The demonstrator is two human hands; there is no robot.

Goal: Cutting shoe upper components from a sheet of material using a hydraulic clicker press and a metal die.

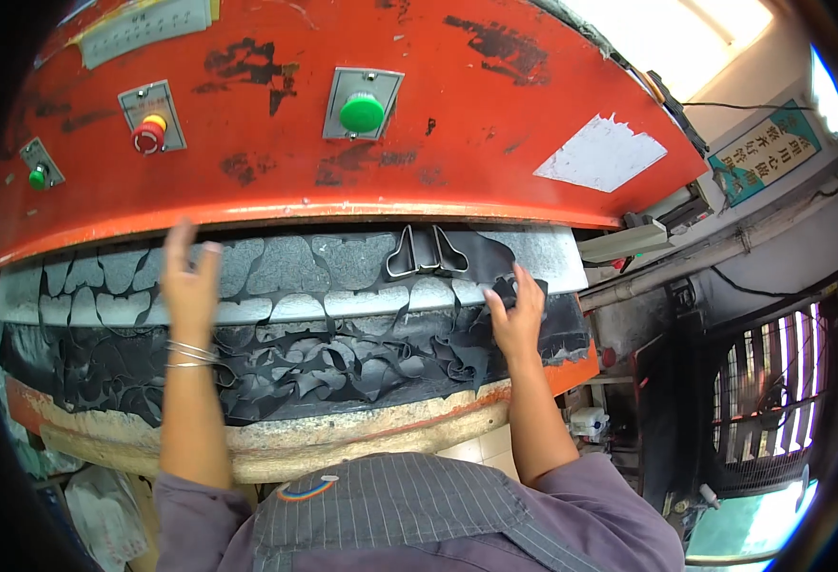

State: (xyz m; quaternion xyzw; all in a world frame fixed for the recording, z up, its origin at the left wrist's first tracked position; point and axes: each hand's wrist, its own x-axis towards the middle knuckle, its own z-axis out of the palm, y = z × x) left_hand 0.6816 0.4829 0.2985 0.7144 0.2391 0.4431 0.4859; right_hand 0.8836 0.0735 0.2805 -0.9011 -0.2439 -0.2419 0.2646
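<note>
Both hands are held out over the bed of a red press (276, 181), well apart from each other. On the left side, the left hand (190, 276) is raised above the cut sheet (376, 303), its fingers pointed toward the press opening and its thumb parted from them; it is slightly blurred, and whether the sheet is touched cannot be told. Two thin bangles (190, 355) are worn on that wrist. On the other side, the right hand (521, 315) is held with thumb and fingers spread wide beside the uncut dark part of the sheet — a gap is left between their tips, though contact with the material cannot be made out.

Near the right hand, a metal cutting die (426, 253) is set on the sheet, close under the lower edge of the press. Its outline is formed by two flared lobes joined by a narrower middle. To its left, the sheet is pierced by rows of large openings, through which the pale bed board (545, 250) is seen. Along the front, nearer the body, dark scraps (333, 367) are heaped in curled, tangled strips.

On the press face, a large green button (362, 112) is mounted — and a red-and-yellow knob (149, 133) is fitted to its left.
</note>
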